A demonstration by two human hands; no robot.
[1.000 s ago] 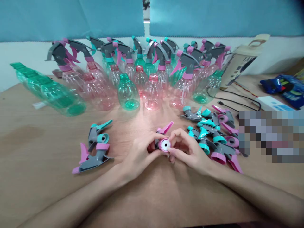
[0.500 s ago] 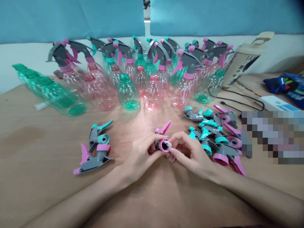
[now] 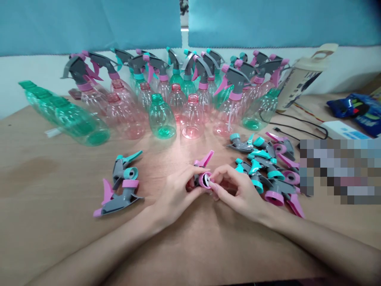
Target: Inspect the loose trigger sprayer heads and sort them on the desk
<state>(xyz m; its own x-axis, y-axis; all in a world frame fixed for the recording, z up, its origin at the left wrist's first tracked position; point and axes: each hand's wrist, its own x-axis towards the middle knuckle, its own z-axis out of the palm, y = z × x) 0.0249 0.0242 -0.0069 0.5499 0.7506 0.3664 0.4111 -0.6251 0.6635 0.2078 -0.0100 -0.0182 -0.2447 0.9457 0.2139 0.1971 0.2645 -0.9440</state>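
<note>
My left hand (image 3: pixel 181 186) is closed around a pink and grey spray nozzle (image 3: pixel 205 161), its pink collar facing me. At the collar's mouth, my right hand (image 3: pixel 233 190) pinches a small white disc (image 3: pixel 207 180) that sits inside the pink ring, slightly tilted. The fingertips hide part of the disc. To the left lie two loose spray heads, a turquoise one (image 3: pixel 120 169) and a pink one (image 3: pixel 120 200). Right of my right hand is a pile of several spray heads (image 3: pixel 264 163) with turquoise and pink collars.
Behind my hands stand rows of green and pink bottles (image 3: pixel 192 119), many with spray heads on. Green bottles (image 3: pixel 80 123) lean at the left. A beige tumbler (image 3: pixel 300 79), a black cable (image 3: pixel 293 123), a white box (image 3: pixel 342 131) and a blue packet (image 3: pixel 357 111) are at the right.
My right fingers have brought the white disc from a steep tilt at the collar's edge to lie flatter inside the pink ring. My left hand still holds the nozzle.
</note>
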